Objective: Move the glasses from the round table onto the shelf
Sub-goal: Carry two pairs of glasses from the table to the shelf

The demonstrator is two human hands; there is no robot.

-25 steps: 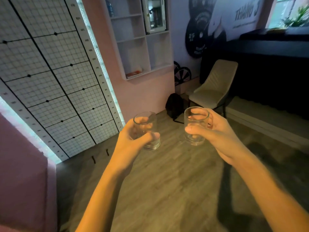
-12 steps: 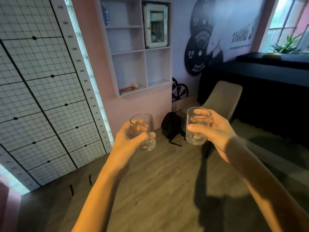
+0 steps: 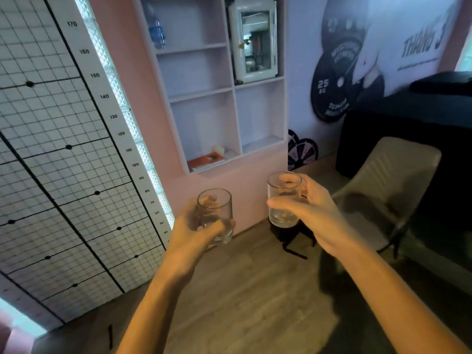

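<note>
Glasses in both hands, held up in front of the shelf [image 3: 217,93]

Left hand [image 3: 190,233] has its fingers wrapped round the left glass [image 3: 215,215], right hand [image 3: 313,213] is gripping the right glass [image 3: 283,199], both upright and a bit apart. Wall shelf sits just above them, with a bottle [image 3: 156,31] up top, a small white cabinet [image 3: 252,39] and a book [image 3: 206,159] in the bottom left cubby. Chair [image 3: 388,180] off to the right.

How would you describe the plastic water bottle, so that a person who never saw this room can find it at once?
Find the white wall shelf recessed in the pink wall. Go to its left column, top compartment: the water bottle stands upright there, against the left side. It is clear with a blue label, and nothing else stands in that compartment.
</note>
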